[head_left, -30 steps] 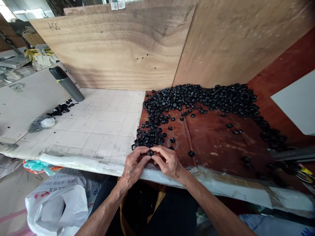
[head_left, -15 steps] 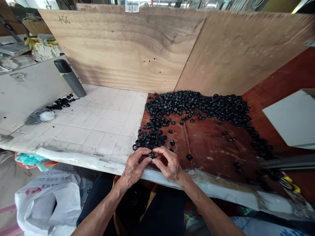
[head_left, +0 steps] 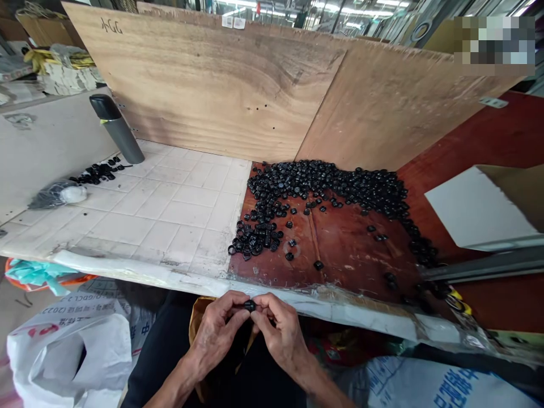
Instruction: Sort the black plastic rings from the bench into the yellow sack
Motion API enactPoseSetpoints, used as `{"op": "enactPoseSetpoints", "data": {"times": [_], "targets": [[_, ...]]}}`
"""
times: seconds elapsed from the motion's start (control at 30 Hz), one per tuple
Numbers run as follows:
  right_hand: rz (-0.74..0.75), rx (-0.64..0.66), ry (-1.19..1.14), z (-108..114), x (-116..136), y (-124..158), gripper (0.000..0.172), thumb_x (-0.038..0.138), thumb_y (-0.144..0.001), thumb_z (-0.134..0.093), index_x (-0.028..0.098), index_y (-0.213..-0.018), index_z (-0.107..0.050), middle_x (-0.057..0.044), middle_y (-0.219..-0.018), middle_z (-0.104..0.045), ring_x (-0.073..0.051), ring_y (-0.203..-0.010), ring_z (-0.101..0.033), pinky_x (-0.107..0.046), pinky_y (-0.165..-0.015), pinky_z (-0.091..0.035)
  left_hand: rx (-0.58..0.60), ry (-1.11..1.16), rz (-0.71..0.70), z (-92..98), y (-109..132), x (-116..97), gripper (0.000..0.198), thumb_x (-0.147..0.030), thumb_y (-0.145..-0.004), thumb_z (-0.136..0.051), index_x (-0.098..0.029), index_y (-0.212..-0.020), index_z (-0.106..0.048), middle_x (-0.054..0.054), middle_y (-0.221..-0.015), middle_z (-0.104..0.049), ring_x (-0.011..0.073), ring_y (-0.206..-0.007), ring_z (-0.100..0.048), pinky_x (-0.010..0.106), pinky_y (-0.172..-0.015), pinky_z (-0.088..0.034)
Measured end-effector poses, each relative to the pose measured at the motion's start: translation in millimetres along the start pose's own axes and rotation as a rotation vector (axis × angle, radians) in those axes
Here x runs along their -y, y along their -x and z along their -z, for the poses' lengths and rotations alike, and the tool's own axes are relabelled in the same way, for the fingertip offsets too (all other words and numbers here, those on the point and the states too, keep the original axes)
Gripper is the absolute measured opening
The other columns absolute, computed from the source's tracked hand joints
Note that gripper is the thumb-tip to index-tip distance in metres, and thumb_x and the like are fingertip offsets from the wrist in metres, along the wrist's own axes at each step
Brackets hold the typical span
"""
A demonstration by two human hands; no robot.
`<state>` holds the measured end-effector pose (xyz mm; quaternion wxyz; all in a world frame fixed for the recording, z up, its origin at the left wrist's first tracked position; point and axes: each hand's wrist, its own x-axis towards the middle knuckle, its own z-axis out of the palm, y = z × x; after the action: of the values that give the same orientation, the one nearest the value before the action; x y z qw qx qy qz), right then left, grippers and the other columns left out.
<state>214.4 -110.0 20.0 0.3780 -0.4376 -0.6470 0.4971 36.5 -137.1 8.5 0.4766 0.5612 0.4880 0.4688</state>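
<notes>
My left hand (head_left: 216, 331) and my right hand (head_left: 278, 334) meet in front of the table edge, above my lap. Both pinch one small black ring-shaped part (head_left: 249, 306) between their fingertips. A large heap of the same black parts (head_left: 340, 184) lies on the red-brown board (head_left: 348, 249), curving from the back toward the right. A smaller cluster of black rings (head_left: 255, 241) sits close to the board's left edge, nearest my hands.
White tiled surface (head_left: 161, 204) to the left carries a grey flask (head_left: 117, 129), a small pile of black parts (head_left: 100, 170) and a wrapped bundle (head_left: 57, 194). Plywood panels (head_left: 221, 85) stand behind. A white sack (head_left: 72, 351) sits at lower left, a white sheet (head_left: 471, 207) at right.
Both hands have drawn back from the board's edge toward my lap, still holding the black part. The view has tilted so the table sits higher.
</notes>
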Motion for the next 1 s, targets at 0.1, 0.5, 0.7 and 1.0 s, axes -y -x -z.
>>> {"op": "enactPoseSetpoints", "data": {"times": [0.1, 0.5, 0.7, 1.0], "targets": [[-0.292, 0.026, -0.178, -12, -1, 6, 0.011, 0.030, -0.089, -0.061, 0.020, -0.092, -0.061, 0.003, -0.068, -0.062, -0.013, -0.047, -0.062, -0.025, -0.051, -0.048, -0.001, -0.229, -0.205, 11.8, 6, 1, 0.025, -0.018, -0.098, -0.060, -0.026, -0.120, -0.068, 0.006, -0.113, -0.075, 0.0203, -0.105, -0.072, 0.031, -0.095, -0.058], [0.188, -0.369, 0.806, 51, -17, -108, 0.020, 0.017, -0.087, -0.061, 0.017, -0.107, -0.065, -0.012, -0.107, -0.061, -0.022, -0.082, -0.063, -0.031, -0.069, -0.052, -0.182, -0.906, -0.013, -0.2, -94, -13, 0.016, -0.025, -0.092, -0.067, -0.023, -0.108, -0.071, 0.007, -0.110, -0.068, 0.0199, -0.085, -0.070, 0.029, -0.072, -0.054], [0.251, -0.364, 0.831, 39, -39, -111, 0.015, 0.010, -0.091, -0.051, 0.020, -0.085, -0.062, -0.009, -0.096, -0.058, -0.021, -0.083, -0.060, -0.029, -0.070, -0.050, -0.159, -0.948, -0.045, -4.8, -100, 2, 0.011, -0.024, -0.094, -0.063, -0.021, -0.087, -0.070, 0.006, -0.103, -0.069, 0.0197, -0.084, -0.069, 0.029, -0.071, -0.052], [0.158, -0.279, 0.227, 40, -28, -101, 0.024, 0.028, -0.092, -0.059, 0.019, -0.112, -0.070, -0.010, -0.104, -0.069, -0.018, -0.074, -0.067, -0.032, -0.070, -0.059, -0.208, -0.062, 0.093, 7.8, -98, 7, 0.026, -0.035, -0.084, -0.074, -0.019, -0.103, -0.067, 0.001, -0.086, -0.071, 0.0146, -0.072, -0.066, 0.028, -0.073, -0.054]]}}
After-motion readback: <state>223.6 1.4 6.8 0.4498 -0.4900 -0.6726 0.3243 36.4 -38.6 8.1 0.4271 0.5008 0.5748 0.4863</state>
